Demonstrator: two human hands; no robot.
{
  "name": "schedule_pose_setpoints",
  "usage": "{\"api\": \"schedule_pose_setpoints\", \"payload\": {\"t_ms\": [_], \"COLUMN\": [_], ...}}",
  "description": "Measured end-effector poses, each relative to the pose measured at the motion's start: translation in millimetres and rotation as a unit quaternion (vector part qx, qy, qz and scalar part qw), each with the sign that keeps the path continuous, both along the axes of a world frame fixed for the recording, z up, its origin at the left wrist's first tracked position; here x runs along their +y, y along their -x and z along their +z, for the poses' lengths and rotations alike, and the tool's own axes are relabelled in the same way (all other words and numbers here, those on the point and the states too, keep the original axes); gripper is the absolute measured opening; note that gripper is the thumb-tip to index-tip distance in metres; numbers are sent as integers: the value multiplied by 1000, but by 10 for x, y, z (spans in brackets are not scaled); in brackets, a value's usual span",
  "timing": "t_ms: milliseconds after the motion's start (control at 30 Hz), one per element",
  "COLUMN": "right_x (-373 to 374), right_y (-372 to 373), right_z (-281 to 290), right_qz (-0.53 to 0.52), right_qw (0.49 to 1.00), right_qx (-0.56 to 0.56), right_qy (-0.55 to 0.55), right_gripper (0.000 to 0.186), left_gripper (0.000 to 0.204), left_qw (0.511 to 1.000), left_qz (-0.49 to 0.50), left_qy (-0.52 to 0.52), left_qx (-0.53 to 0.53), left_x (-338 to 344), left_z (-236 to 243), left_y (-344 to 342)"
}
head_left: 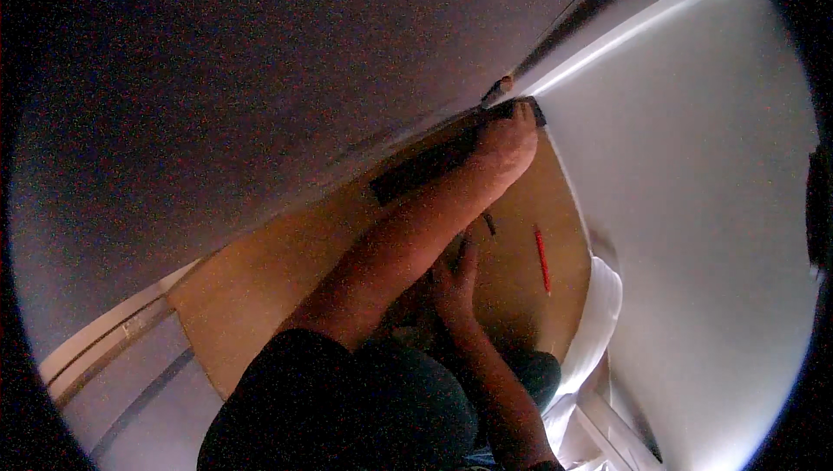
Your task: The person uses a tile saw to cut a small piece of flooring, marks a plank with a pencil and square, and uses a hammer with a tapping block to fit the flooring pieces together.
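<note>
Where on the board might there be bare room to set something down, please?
The widest bare patch of the board lies left of the left forearm and dark strip. A smaller one lies between the right hand and red pencil. It is crowded at the strip's right end, by the left hand, and mid-board, under the forearm.

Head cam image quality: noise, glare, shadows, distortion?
Head view: dim, with coloured grain heavy over the grey surface; bright streak along the pale surface's upper edge; deep shadow by the right hand, hiding what it holds, if anything; fisheye rim black at the corners; red pencil readable despite the gloom.
</note>
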State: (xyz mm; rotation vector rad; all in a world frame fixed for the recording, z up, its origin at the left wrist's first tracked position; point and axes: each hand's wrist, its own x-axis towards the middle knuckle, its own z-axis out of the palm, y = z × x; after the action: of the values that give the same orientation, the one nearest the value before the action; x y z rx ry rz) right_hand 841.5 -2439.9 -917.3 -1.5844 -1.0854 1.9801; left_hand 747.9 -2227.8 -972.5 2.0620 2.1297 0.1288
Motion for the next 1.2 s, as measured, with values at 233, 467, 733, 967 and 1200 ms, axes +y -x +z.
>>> {"api": "schedule_pose_setpoints", "payload": {"t_ms": [233, 467, 733, 967, 1200], "right_x": [58, -61, 56, 73, 34], "right_y": [181, 268, 162, 165, 148], "right_z": [-386, -565, -447, -406, -405], "right_qz": [30, 116, 122, 130, 137], "right_qw": [999, 991, 990, 988, 986], "right_qx": [17, 33, 37, 48, 62], "right_qy": [1, 52, 60, 70, 69], "right_gripper": [51, 50, 49, 48, 48], "left_gripper": [48, 51, 52, 52, 49], "left_qw": [994, 992, 990, 992, 987], "left_qz": [54, 67, 65, 62, 38], "left_qy": [-58, -100, -118, -96, -90], "left_qx": [-81, -31, -52, -48, -126], "left_x": [4, 5, 27, -3, -219], "left_z": [116, -168, -104, -203, 150], "left_y": [-70, -120, -162, -147, -41]}}
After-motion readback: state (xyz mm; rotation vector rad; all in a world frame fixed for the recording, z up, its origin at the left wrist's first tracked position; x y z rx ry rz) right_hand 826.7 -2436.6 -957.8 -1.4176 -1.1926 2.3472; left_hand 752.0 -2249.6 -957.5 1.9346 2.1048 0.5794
